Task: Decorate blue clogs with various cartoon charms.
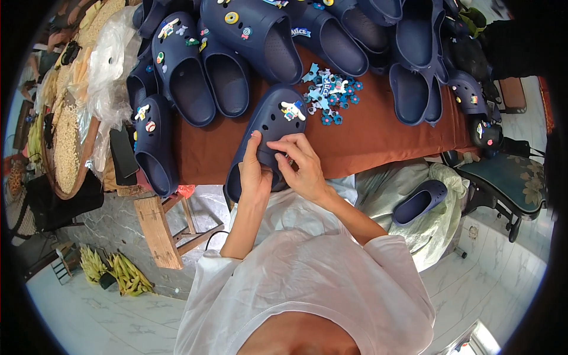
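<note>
My left hand (254, 171) grips a navy clog shoe (269, 121) by its heel end, holding it at the front edge of the table. A white cartoon charm (292, 110) sits on the shoe's toe. My right hand (299, 160) presses its fingertips on the shoe's upper, pinching a small charm I can barely see. Just beyond the shoe lies a pile of loose blue and white charms (330, 93) on the rust-brown tablecloth (378, 139).
Several more navy clogs (189, 77) crowd the table's back and both sides, some with charms. One clog (421, 201) lies on a pale sack at the right. A clear plastic bag (106, 71), a basket of grain (65, 148), a wooden stool (157, 231) and bananas (127, 275) stand left.
</note>
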Demonstrator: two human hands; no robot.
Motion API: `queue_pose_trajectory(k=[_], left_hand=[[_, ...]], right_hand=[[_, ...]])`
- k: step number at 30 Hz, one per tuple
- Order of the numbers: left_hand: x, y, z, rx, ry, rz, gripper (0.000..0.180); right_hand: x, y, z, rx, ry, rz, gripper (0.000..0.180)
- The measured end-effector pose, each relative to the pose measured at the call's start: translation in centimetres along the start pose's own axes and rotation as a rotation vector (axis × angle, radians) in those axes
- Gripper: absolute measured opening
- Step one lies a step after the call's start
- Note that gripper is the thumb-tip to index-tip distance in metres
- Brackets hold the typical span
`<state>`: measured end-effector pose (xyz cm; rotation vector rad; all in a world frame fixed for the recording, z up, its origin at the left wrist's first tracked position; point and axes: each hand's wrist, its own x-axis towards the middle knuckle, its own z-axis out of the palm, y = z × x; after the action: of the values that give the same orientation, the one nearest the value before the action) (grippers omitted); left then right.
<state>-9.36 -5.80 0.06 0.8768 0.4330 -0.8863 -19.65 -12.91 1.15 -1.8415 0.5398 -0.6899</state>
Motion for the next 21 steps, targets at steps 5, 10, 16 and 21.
queue_pose_trajectory(k=[5,10,16,21], left_hand=[[-0.8,0.9,1.1,-0.028,0.05,-0.075,0.036],[-1.7,1.2,0.9,-0.09,0.004,-0.27,0.042],[-2.4,0.3,0.7,-0.129,-0.015,-0.275,0.036],[-1.5,-0.5,-0.4,-0.181,-0.042,-0.201,0.042]], right_hand=[[0.2,1.9,-2.6,-0.007,0.156,0.023,0.02],[0.0,5.8,-6.5,-0.128,0.304,0.098,0.017],[0.6,9.6,-10.0,-0.278,0.31,0.23,0.017],[2.3,10.8,-10.7,-0.372,0.296,0.206,0.02]])
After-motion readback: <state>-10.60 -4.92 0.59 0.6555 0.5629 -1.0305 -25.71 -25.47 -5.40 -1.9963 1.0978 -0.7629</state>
